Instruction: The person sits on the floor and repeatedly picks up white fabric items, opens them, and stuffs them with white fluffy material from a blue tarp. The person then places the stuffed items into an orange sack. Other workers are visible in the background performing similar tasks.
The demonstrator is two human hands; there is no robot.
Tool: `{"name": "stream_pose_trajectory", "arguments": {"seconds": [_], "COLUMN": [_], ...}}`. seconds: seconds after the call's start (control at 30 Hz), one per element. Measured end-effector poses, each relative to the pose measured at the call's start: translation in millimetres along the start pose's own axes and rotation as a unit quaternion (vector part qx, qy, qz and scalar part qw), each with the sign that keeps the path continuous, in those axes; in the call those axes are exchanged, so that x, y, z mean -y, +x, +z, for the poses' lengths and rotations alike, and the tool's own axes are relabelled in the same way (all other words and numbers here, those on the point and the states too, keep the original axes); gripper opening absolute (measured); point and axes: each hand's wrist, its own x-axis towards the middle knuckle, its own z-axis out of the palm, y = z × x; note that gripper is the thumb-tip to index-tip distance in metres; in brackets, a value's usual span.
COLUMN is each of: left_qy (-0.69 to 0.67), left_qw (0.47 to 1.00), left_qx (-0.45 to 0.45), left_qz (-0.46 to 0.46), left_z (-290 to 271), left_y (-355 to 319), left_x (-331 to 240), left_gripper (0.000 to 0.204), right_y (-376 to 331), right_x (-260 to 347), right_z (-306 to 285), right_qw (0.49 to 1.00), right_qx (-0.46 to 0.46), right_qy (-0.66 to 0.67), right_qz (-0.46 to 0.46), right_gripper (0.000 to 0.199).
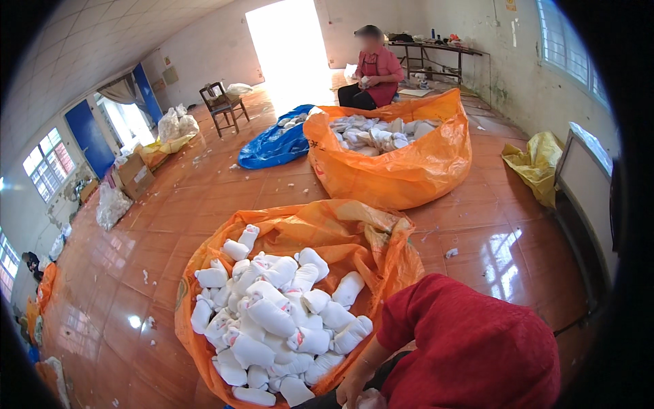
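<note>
White stuffed pieces point(272, 320), pink-marked, are heaped in orange sack point(381, 238); right hand point(351, 390) beside them, grip cannot be told.

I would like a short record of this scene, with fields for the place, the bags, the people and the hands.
place: room with an orange tiled floor
near bag: open orange bag full of white stuffed pieces
far bags: second orange bag holding pale pieces; blue bag beside it
people: person in red bent over at lower right, their hand at the near bag's rim; seated person at the back
wearer's hands: neither in view
other: wooden chair; yellow bag
</note>
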Motion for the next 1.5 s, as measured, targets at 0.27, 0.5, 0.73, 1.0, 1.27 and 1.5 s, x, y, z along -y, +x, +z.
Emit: {"name": "stream_pose_trajectory", "arguments": {"seconds": [0.27, 0.5, 0.73, 1.0, 1.27, 1.5], "left_qy": [0.123, 0.092, 0.089, 0.212, 0.019, -0.105], "left_qw": [0.989, 0.994, 0.995, 0.962, 0.998, 0.978], "left_qx": [-0.084, -0.055, -0.031, -0.115, -0.044, -0.177], "left_qz": [0.007, -0.017, 0.009, 0.131, -0.037, -0.032], "left_z": [14, 6, 6, 33, 4, 31], "left_y": [1, 4, -2, -12, -41, -76], "left_x": [15, -7, -20, -32, -17, -8], "left_gripper": [0.03, 0.03, 0.032, 0.045, 0.089, 0.081], "right_y": [2, 2, 3, -2, 31, 24], "right_x": [3, 12, 7, 12, 31, 44], "right_z": [-5, -8, 11, 0, -21, -17], "right_qw": [1.0, 1.0, 0.992, 0.99, 0.977, 0.98], "right_qx": [0.01, 0.014, -0.069, -0.084, 0.119, 0.183], "right_qy": [-0.01, -0.019, -0.101, -0.114, -0.156, 0.057], "right_qz": [-0.005, -0.004, 0.008, -0.007, 0.086, 0.053], "right_gripper": [0.04, 0.039, 0.037, 0.032, 0.041, 0.037]}}
